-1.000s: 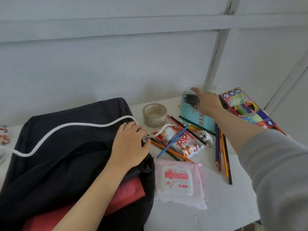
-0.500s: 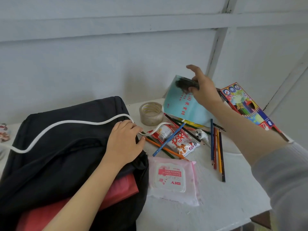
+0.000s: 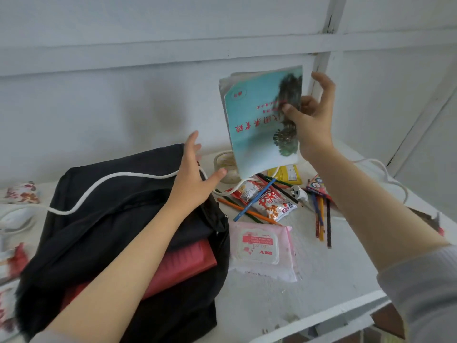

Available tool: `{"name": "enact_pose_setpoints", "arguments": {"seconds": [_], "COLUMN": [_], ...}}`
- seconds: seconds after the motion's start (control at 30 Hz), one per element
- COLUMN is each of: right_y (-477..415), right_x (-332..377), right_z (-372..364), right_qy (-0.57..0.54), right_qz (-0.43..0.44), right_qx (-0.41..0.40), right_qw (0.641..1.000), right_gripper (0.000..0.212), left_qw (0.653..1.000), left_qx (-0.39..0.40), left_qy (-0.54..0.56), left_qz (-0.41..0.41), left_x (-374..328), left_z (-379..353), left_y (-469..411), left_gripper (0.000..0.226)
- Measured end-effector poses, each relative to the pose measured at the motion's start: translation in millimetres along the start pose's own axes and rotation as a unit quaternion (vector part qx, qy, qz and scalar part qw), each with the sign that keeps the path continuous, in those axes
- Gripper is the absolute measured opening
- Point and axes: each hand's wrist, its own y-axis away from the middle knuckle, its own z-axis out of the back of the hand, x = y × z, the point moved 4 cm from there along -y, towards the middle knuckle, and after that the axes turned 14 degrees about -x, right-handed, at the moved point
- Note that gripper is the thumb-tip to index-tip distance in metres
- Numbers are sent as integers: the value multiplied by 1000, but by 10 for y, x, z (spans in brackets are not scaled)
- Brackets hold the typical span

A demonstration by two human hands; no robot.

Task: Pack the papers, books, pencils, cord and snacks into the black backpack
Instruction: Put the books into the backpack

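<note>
Pinching the blue book (image 3: 257, 120) by its edge, your right hand (image 3: 311, 125) is holding it high at one o'clock. Your left hand (image 3: 195, 179) is hovering, spread wide, over the black backpack (image 3: 111, 219) at eight o'clock, maybe waiting to guide it in.

I am reading "DIY", printed upside down, on the lid of the pink wipes pack (image 3: 259, 248) at lower centre. Red Chinese characters are showing upside down on the teal book (image 3: 257, 125), too blurred for me to read.
</note>
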Motion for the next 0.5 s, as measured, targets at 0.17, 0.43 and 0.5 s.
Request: {"name": "enact_pose_setpoints", "arguments": {"seconds": [0.17, 0.43, 0.5], "right_y": [262, 686, 801], "right_x": [-25, 327, 409], "right_z": [15, 314, 435], "right_qy": [-127, -122, -108], "right_qz": [-139, -130, -129], "right_qx": [36, 65, 62], "right_qw": [982, 982, 984], "right_gripper": [57, 54, 54], "left_qw": [993, 985, 986], "left_qx": [-31, 20, 33], "left_qy": [107, 165, 158], "left_qz": [32, 45, 34], "left_x": [-340, -657, -682], "left_z": [58, -4, -77], "left_y": [-124, 30, 144], "left_gripper": [103, 54, 36]}}
